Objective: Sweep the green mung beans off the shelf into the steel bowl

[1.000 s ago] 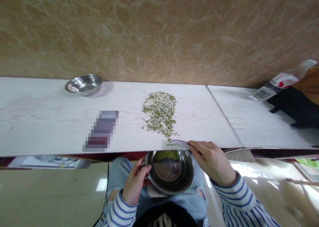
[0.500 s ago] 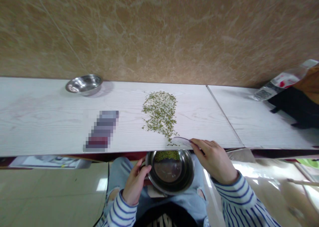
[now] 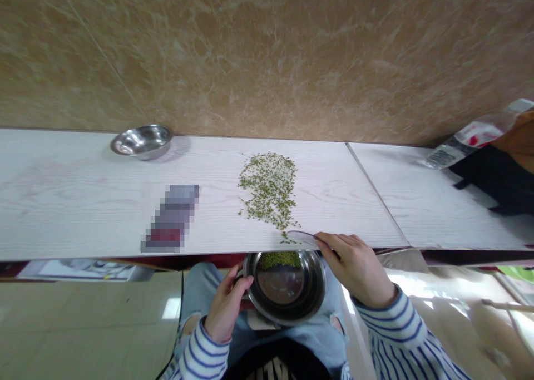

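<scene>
My left hand (image 3: pixel 228 302) grips the left side of a steel bowl (image 3: pixel 312 305), thumb on the rim, held over my lap just under the table's front edge. Small green grains, like mung beans (image 3: pixel 279 260), are heaped at the bowl's far side. My right hand (image 3: pixel 354 266) pinches a thin clear sheet with a dark curved edge (image 3: pixel 302 236); its exact kind is unclear. The sheet rests at the table edge above the bowl, beside a few grains. More green grains (image 3: pixel 269 188) lie scattered across the middle of the white table.
A small shallow steel bowl (image 3: pixel 142 142) stands at the back left of the table (image 3: pixel 75 202). Nearer the front is a pixelated flat item (image 3: pixel 171 218). A clear plastic bottle (image 3: pixel 463 143) and a dark bag (image 3: pixel 496 177) lie at the right, and a marbled wall (image 3: pixel 267 57) rises behind.
My right hand and the clear sheet have shifted very slightly left along the table edge. My left hand and the bowl look still.
</scene>
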`<state>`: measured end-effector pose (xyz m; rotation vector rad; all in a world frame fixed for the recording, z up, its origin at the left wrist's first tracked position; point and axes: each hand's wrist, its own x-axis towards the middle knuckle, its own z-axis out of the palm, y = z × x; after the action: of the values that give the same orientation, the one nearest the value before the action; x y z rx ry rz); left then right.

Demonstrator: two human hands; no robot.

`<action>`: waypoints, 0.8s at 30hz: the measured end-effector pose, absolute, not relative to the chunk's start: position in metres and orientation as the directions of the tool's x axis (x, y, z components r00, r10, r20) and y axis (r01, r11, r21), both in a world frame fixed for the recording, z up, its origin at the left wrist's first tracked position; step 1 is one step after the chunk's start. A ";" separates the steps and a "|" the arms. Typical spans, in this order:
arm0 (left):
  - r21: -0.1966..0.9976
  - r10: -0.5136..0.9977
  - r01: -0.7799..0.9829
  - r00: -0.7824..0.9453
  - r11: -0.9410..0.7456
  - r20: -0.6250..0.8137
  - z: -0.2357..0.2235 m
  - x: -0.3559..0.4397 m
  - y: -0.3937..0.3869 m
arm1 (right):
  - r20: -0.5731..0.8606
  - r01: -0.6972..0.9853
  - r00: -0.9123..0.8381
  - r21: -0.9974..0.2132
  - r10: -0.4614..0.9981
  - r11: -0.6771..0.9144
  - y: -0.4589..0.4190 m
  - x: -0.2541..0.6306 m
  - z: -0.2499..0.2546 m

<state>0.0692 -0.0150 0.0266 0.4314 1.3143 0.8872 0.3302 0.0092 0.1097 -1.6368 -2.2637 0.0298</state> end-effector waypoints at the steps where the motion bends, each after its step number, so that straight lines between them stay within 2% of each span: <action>1: 0.726 0.766 -0.316 0.005 0.611 -0.643 0.026 0.069 -0.015 | 0.267 0.917 -0.272 -0.219 0.925 0.333 0.010 0.330 0.109; 24: 0.732 0.766 -0.302 -0.012 0.610 -0.643 0.026 0.070 -0.013 | 0.235 0.900 -0.298 -0.254 0.925 0.354 0.011 0.327 0.111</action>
<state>0.0701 -0.0135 0.0263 0.4411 1.3298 0.8897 0.3269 0.0110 0.1112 -1.6101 -2.2839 0.1045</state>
